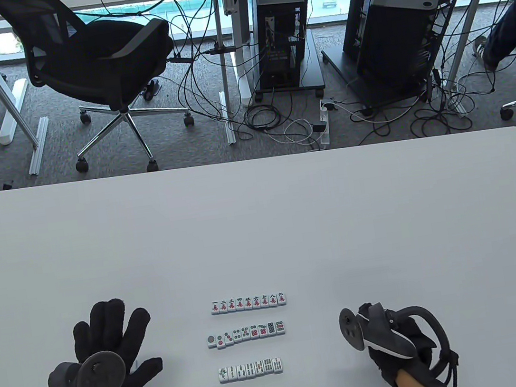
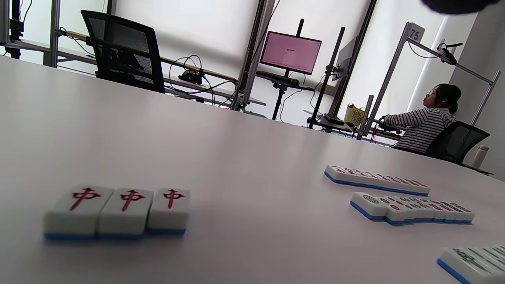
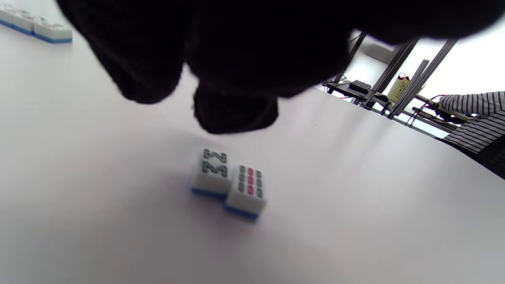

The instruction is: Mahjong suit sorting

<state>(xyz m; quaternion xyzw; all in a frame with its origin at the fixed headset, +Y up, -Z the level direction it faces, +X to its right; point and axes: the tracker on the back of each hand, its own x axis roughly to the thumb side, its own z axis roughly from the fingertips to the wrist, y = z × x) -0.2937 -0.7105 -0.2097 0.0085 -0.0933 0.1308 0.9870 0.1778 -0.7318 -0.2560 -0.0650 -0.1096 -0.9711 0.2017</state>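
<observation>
The tiles lie in three rows (image 1: 247, 303) by suit, while the left hand (image 1: 106, 356) rests spread on the surface (image 1: 260, 212) and the right hand (image 1: 394, 342) hangs curled over two loose tiles (image 3: 227, 183), holding nothing.

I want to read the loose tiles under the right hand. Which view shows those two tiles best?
The right wrist view: the two bamboo tiles lie face up beneath the gloved fingers, markings legible. In the table view the right hand hides them. The left wrist view misses them.

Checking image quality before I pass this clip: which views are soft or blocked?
Table view: sharp, evenly lit. Left wrist view: three red-character tiles nearest the lens are blurred, far rows crisper. Right wrist view: dark, blurred fingers fill the top; two tiles soft; window overexposed.
</observation>
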